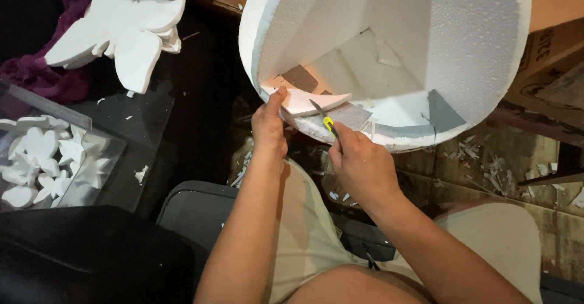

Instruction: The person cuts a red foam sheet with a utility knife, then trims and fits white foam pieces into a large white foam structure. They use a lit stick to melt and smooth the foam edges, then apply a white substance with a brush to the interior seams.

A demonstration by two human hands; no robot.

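Observation:
A large round white foam structure (426,42) with inner walls fills the upper right. My left hand (269,123) presses its thumb on a curved white foam piece (307,101) at the structure's lower rim. My right hand (359,161) grips a yellow utility knife (326,121), its blade resting against that curved piece. Grey patches (299,78) show inside the foam.
White foam wing cut-outs (121,27) lie on purple cloth (45,76) at upper left. A clear box (52,158) at left holds several small foam shapes. Foam scraps (486,164) litter the floor at right. A cardboard box (556,55) stands far right. My knees sit below.

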